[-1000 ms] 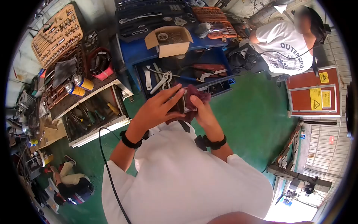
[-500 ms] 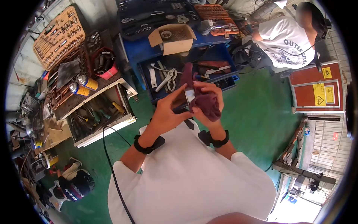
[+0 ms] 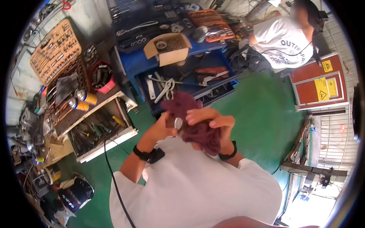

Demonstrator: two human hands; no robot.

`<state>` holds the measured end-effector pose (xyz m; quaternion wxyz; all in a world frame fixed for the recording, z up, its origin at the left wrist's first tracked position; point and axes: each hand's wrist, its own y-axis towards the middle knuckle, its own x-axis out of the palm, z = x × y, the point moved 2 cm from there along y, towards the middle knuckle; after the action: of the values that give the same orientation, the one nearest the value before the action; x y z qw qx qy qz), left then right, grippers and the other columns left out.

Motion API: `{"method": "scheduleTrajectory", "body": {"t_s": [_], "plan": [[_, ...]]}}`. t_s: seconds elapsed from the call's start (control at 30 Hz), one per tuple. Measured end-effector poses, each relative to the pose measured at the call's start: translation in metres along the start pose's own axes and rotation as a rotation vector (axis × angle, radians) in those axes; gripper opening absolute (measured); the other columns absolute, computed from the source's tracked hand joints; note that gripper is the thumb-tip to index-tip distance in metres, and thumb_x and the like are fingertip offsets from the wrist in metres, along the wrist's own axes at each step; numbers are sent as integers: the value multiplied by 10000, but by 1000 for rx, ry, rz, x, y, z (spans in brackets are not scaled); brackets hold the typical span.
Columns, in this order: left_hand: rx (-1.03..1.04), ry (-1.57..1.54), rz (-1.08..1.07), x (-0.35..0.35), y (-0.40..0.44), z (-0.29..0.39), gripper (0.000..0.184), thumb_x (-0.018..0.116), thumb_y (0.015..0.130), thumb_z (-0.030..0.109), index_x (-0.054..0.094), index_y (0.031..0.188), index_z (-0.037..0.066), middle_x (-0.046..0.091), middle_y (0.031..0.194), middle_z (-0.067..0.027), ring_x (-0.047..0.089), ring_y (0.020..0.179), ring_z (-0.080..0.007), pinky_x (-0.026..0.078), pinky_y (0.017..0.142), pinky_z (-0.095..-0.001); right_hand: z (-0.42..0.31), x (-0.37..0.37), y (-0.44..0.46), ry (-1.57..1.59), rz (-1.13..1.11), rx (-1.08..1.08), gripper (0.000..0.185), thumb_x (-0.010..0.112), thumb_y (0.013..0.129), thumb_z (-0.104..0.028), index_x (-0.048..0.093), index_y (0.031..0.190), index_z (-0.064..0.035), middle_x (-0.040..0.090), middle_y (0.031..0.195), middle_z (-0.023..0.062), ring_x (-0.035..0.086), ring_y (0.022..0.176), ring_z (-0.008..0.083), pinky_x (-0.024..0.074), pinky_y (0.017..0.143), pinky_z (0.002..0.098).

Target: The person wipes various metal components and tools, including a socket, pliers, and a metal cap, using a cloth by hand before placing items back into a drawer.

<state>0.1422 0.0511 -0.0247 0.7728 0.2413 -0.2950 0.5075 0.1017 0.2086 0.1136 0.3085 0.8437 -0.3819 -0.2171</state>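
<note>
A maroon cloth (image 3: 201, 138) is bunched between my hands in front of my chest. My right hand (image 3: 217, 121) is closed on it, with the fingers bent over its top. My left hand (image 3: 161, 128) is closed around a small shiny metal piece (image 3: 178, 122), which shows at the cloth's left side. Its full shape is covered by the fingers and cloth. Beyond the cloth, an open blue drawer (image 3: 142, 85) holds pliers (image 3: 166, 89), a wrench (image 3: 151, 88) and other tools.
An open cardboard box (image 3: 173, 57) stands on the blue tool cabinet (image 3: 131, 62), near an orange socket case (image 3: 211, 21). Two spray cans (image 3: 88, 97) stand on the left bench above a tool-filled drawer (image 3: 110, 142). One person (image 3: 283, 41) is at the upper right, another (image 3: 76, 193) at the lower left.
Both hands have come lower and closer to my chest. The cloth has spread leftward over more of the metal piece, and the right fingers have shifted over it. The view has tilted slightly.
</note>
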Motion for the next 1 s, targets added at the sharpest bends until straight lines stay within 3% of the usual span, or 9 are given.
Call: {"method": "scheduleTrajectory", "body": {"t_s": [0.1, 0.17, 0.27, 0.37, 0.43, 0.5, 0.53, 0.73, 1.0], "plan": [[-46, -105, -68, -3, 6, -2, 1017, 895, 676, 221, 273, 1462, 53, 475, 1370, -60, 469, 1269, -192, 431, 1003, -339, -8, 0, 3, 62, 86, -43, 718, 866, 707, -199, 313, 1160, -135, 560, 1122, 260, 575, 1054, 357, 468, 950, 553], [-95, -133, -43, -4, 6, -7, 996, 885, 692, 208, 274, 1469, 76, 465, 1384, -55, 461, 1279, -183, 439, 981, -320, -7, -1, 3, 136, 100, -53, 712, 880, 685, -240, 358, 1159, -142, 541, 1193, 253, 545, 1116, 373, 390, 1018, 596], [-146, -149, 24, -20, 6, -23, 954, 854, 723, 149, 266, 1472, 88, 455, 1400, -68, 449, 1299, -195, 443, 1011, -351, -14, 4, 11, -489, -407, 152, 629, 825, 684, -478, 493, 1055, -93, 503, 1306, 160, 467, 1213, 397, 163, 1104, 649], [-229, -63, 133, -20, 0, -15, 905, 806, 756, 61, 253, 1472, 83, 429, 1425, -95, 429, 1324, -229, 409, 1071, -410, -14, -5, 8, -439, -476, 231, 621, 773, 729, -527, 482, 1055, -86, 473, 1342, 174, 421, 1261, 405, 154, 1091, 668], [-102, 46, 42, -20, 3, -7, 923, 800, 748, 25, 236, 1476, 77, 406, 1440, -102, 419, 1333, -239, 380, 1093, -426, -3, -9, -6, -370, -477, 217, 612, 794, 743, -445, 500, 1129, -72, 430, 1393, 188, 403, 1281, 416, 208, 1097, 623], [-104, 65, 20, -15, 7, -7, 972, 830, 717, 39, 225, 1477, 69, 395, 1446, -94, 412, 1337, -239, 357, 1110, -430, 5, -7, -23, -224, -111, 222, 662, 811, 753, -299, 475, 1276, -73, 374, 1447, 188, 389, 1298, 411, 297, 1086, 549], [-60, 126, 8, -6, 9, 2, 988, 840, 708, 50, 222, 1478, 68, 393, 1445, -91, 409, 1339, -237, 352, 1113, -428, 7, -10, -21, -316, -110, 183, 818, 838, 705, -175, 403, 1395, -104, 321, 1483, 189, 380, 1312, 411, 371, 1054, 485], [-110, 301, 25, -7, 20, 18, 929, 809, 743, 73, 224, 1463, 28, 400, 1425, -111, 413, 1328, -228, 349, 1111, -416, 9, -19, -16, -372, -232, 507, 860, 870, 617, -185, 449, 1366, -140, 286, 1495, 201, 347, 1342, 433, 384, 1065, 486], [-333, 380, -166, 9, 32, 38, 759, 731, 835, 119, 281, 1441, 31, 502, 1306, -97, 522, 1174, -157, 473, 963, -326, 19, -12, -34, -673, -302, 406, 768, 855, 588, -152, 526, 1282, -148, 349, 1451, 191, 415, 1279, 432, 423, 1029, 487]]}}
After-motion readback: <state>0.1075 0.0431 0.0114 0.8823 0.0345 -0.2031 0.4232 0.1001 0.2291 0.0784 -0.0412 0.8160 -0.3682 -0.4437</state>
